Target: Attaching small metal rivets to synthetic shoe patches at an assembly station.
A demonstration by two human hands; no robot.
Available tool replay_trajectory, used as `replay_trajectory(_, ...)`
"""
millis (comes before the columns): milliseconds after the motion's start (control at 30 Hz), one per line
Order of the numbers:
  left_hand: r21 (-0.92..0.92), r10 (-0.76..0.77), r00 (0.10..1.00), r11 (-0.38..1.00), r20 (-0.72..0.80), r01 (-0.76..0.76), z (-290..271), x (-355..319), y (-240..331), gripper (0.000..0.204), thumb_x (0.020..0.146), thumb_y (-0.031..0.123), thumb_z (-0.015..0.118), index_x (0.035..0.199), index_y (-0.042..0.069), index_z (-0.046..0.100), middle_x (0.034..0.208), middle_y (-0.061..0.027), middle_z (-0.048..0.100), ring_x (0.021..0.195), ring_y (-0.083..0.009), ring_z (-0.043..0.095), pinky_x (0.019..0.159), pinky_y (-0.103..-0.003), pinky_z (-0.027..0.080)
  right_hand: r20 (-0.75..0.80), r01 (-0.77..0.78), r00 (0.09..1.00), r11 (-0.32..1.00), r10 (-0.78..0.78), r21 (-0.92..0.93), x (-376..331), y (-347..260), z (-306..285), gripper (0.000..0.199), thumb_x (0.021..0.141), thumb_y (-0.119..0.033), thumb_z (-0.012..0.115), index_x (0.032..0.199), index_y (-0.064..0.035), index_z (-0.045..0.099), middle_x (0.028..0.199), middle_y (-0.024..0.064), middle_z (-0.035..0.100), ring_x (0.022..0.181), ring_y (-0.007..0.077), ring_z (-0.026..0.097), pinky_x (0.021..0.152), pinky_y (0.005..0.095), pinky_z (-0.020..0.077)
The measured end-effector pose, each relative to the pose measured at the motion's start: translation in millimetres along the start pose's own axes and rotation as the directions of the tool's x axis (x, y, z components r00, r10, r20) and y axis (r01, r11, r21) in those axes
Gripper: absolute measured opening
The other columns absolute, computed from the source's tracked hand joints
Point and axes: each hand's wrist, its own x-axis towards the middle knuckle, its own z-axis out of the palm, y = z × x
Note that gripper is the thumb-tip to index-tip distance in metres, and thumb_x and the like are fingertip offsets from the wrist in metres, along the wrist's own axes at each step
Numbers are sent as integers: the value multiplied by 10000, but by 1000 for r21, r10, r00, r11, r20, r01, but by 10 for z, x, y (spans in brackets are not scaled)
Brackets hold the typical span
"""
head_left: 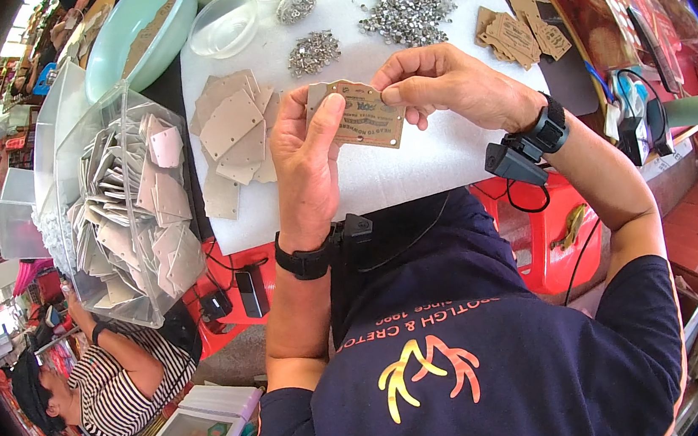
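A brown printed cardboard card point(366, 118), with a wavy top edge and small holes near its corners, is upright in front of me. My left hand point(307, 163) is closed on its left side, thumb across the face. At the card's upper right edge, my right hand point(450, 86) is closed in a pinch of thumb and forefinger; any small piece between them is hidden. Just beyond lies a small heap of shiny metal bits point(314, 52). A larger heap of metal pieces point(408, 9) spills from a clear bag. Plain grey-brown cards point(237, 136) are piled left of my left hand.
White foam sheeting point(437, 166) covers the table. A clear bin point(145, 282) full of cards stands left, below a pale green basin point(107, 60). Printed cards point(510, 37) lie far right. A clear round tub point(224, 28) sits behind. Another person point(118, 366) is at lower left.
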Motion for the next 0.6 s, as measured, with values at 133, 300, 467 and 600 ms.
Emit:
replay_trajectory(133, 17, -2, 1000, 1000, -26, 2, -65, -58, -27, 164, 953, 75, 579, 1116, 74, 559, 1018, -49, 661, 928, -127, 632, 864, -304, 498, 45, -40, 998, 999, 40, 2, 68, 8, 7, 209, 912, -190, 658, 1025, -14, 666, 820, -18, 627, 719, 56, 582, 645, 220, 491)
replay_trajectory(300, -67, -68, 991, 996, -116, 61, -118, -172, -42, 164, 931, 62, 615, 1079, 58, 545, 991, -45, 635, 897, -96, 611, 811, -270, 501, 99, -109, 988, 992, 115, -68, 213, 54, 36, 199, 902, -186, 668, 998, -11, 665, 809, -15, 618, 712, 67, 579, 639, 225, 493)
replay_trajectory(467, -90, -34, 985, 996, -170, 19, -236, -235, -69, 166, 942, 45, 571, 1105, 63, 540, 1031, -78, 644, 947, -161, 631, 888, -331, 503, 144, -122, 978, 972, 152, -201, 436, 0, 53, 198, 919, -204, 646, 989, -20, 663, 837, 0, 634, 740, 76, 583, 652, 236, 501)
replay_trajectory(600, -57, -32, 986, 998, -163, 23, -276, -266, -50, 165, 941, 32, 571, 1100, 60, 537, 1018, -74, 646, 946, -156, 631, 873, -326, 510, -47, -77, 997, 890, 62, -450, 673, -20, -56, 232, 933, -231, 616, 978, -7, 659, 829, 17, 647, 711, 90, 607, 599, 253, 523)
